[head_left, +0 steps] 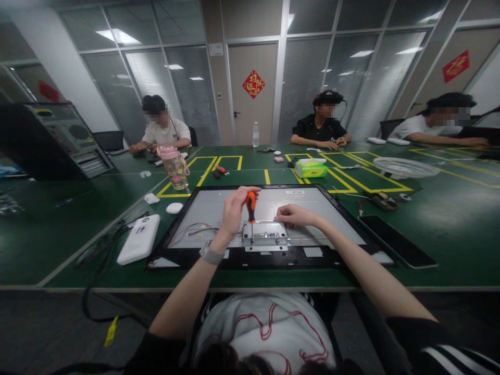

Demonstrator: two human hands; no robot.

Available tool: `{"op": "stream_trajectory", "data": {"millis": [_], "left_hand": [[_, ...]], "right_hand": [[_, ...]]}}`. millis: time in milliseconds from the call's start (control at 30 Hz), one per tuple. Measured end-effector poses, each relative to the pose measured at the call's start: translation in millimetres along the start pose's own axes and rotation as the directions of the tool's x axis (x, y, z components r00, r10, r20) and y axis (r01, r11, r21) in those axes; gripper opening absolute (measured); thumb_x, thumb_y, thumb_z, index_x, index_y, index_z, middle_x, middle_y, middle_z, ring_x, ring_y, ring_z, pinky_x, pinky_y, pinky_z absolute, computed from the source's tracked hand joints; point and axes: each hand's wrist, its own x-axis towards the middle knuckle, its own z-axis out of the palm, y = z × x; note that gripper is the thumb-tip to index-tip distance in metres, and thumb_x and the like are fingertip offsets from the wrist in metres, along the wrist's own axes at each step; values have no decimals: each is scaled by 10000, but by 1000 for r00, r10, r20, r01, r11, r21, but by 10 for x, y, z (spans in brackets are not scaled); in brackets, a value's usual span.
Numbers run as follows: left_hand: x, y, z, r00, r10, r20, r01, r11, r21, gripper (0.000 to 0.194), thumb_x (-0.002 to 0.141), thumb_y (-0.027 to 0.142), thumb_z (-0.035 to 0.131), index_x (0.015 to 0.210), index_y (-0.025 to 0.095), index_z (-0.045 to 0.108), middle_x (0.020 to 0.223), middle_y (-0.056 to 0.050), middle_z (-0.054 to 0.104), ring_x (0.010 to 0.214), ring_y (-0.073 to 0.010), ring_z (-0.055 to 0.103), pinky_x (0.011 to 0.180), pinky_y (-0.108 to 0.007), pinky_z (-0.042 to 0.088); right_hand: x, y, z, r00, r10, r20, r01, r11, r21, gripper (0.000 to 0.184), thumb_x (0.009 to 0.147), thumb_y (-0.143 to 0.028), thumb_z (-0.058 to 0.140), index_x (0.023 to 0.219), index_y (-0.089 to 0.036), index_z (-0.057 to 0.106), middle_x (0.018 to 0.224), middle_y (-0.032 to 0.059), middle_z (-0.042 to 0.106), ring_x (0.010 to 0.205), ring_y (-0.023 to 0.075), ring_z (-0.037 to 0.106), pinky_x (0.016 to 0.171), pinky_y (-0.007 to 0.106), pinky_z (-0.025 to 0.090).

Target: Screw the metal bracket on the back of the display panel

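A flat display panel [320, 208] with a black frame lies back side up on the table before me. Near its front edge sits a silver metal box [264, 229] with a row of connectors. My left hand [234, 211] is closed round the top of an orange and black screwdriver [251, 207], which stands upright with its shaft down at the left part of the box. My right hand [294, 214] is closed at the box's far right corner, fingers curled together; what they pinch, if anything, is hidden. Thin wires [197, 227] run left from the box.
Left of the panel lie a white power bank [139, 239], a round white item [174, 208] and a black cable [103, 265]. A black phone [396, 240] lies to the right. Beyond stand a pink-lidded bottle [174, 169] and a green tissue pack [311, 168]. Several people sit across the table.
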Motion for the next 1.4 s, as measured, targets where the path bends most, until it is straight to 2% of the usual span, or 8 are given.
{"op": "stream_trajectory", "data": {"millis": [200,433,633,733,833,1033,1233,1400], "left_hand": [[3,4,-10,992,83,-99,-65,982,180,140,797,302,613,809,182,684,790,-15,544,702,-112,504,682,-238,401],[5,15,6,1000,5,7,-4,995,-100,397,890,351,350,894,145,689,839,-69,589,752,-157,531,696,-287,422],[-7,49,19,996,32,-77,-18,985,174,204,805,350,596,853,178,694,773,-16,517,638,-101,476,588,-222,380],[0,30,15,996,32,-88,-24,996,90,267,845,373,518,841,171,693,866,-44,568,719,-124,527,645,-235,417],[5,9,10,999,-30,-38,29,999,-30,335,887,359,419,893,160,689,825,-48,621,752,-143,561,698,-256,432],[2,35,13,997,-4,-72,15,988,152,215,810,343,589,889,172,691,738,-13,576,654,-107,506,609,-219,391],[13,-5,6,998,-50,-28,49,999,-15,336,891,353,421,934,153,688,831,-57,638,785,-153,573,733,-259,435],[12,13,0,998,-2,-66,11,991,132,185,815,332,592,855,179,688,734,-4,564,656,-100,498,631,-218,385]], "right_hand": [[-10,-9,-4,1000,-8,-8,8,1000,-3,440,762,-589,540,744,-150,545,555,-22,519,488,92,469,468,211,348],[-20,-40,-2,1000,8,1,-8,1000,-3,438,771,-591,528,753,-154,533,556,-23,511,481,91,464,452,207,350],[-12,-27,-3,1000,10,0,-10,1000,-11,450,768,-601,528,756,-151,537,564,-16,518,487,90,471,453,206,353],[-15,-34,-2,1000,15,-5,-15,1000,-10,454,761,-605,533,754,-151,539,562,-17,516,485,89,471,454,206,353],[-13,-28,1,1000,18,-8,-18,1000,-5,467,754,-622,532,747,-155,534,562,-19,518,483,90,472,455,210,354],[2,1,1,1000,12,-6,-12,1000,-2,492,739,-649,530,747,-157,534,563,-24,520,486,91,477,474,217,367],[-23,-52,-2,1000,12,-8,-12,1000,3,481,748,-633,531,742,-152,532,558,-22,512,488,89,469,473,215,362],[-17,-38,-2,1000,5,2,-5,1000,5,456,763,-608,531,748,-152,529,564,-21,514,486,86,466,466,208,362]]}}
